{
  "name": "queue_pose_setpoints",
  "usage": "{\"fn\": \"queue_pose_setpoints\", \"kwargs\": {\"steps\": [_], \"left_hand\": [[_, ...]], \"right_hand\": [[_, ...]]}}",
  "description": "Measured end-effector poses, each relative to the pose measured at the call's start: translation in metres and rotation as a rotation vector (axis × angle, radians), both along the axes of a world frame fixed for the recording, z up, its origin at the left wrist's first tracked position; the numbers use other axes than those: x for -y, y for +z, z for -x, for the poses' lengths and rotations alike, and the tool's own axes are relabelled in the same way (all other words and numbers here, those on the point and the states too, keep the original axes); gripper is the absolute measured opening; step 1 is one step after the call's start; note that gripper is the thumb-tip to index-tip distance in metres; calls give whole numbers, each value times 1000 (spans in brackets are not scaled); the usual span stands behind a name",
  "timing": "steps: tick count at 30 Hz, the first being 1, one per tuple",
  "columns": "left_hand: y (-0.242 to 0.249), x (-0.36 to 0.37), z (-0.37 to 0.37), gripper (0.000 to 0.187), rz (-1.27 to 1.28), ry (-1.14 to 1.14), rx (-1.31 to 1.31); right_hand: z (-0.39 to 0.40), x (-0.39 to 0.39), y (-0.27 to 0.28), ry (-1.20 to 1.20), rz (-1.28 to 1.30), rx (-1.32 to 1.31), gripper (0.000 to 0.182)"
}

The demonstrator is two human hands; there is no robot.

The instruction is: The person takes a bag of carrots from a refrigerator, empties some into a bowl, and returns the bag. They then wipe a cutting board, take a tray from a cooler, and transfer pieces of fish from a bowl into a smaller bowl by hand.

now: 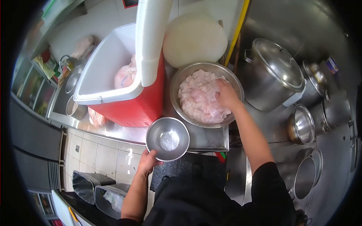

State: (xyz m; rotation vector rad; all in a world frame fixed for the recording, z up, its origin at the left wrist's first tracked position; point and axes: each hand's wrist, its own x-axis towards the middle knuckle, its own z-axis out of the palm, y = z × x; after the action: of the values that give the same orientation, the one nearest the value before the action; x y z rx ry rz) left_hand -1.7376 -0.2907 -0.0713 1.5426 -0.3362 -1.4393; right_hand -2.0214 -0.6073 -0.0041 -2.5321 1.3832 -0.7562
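My left hand [148,162] grips the near rim of a metal mixing bowl [154,130], thumb over the edge. The bowl is tilted toward me, with nothing but a bright reflection visible inside. On the steel counter, a wide metal basin [175,98] is filled with pale raw chicken pieces [200,94]. My right hand [228,95] reaches into the right side of the basin, its fingers curled around some chicken. The fingertips are partly buried in the meat.
A red cooler [134,112] with a raised white lid [152,37] holds a bagged piece of meat [127,75]. Behind the basin leans a round white board [195,39]. A lidded stockpot [269,81] stands at right, near several steel bowls. Lined bins [109,199] sit on the floor.
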Motion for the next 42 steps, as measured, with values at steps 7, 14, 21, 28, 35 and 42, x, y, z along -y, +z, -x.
{"fn": "queue_pose_setpoints", "kwargs": {"steps": [7, 14, 21, 28, 35, 42], "left_hand": [[-4, -11, 13, 54, 108, 302, 280], [78, 16, 29, 38, 304, 23, 552], [115, 101, 44, 32, 545, -445, 787], [110, 158, 48, 31, 652, -613, 908], [73, 209, 120, 43, 816, -792, 1439], [45, 284, 111, 28, 581, -741, 1371]], "right_hand": [[5, 48, 28, 208, -472, -254, 60], [25, 61, 48, 148, -1256, 442, 47], [35, 45, 39, -33, -1199, 632, 41], [41, 42, 49, 43, -1101, 716, 48], [36, 5, 30, 132, -419, -415, 80], [33, 45, -8, -80, -585, -23, 70]]}}
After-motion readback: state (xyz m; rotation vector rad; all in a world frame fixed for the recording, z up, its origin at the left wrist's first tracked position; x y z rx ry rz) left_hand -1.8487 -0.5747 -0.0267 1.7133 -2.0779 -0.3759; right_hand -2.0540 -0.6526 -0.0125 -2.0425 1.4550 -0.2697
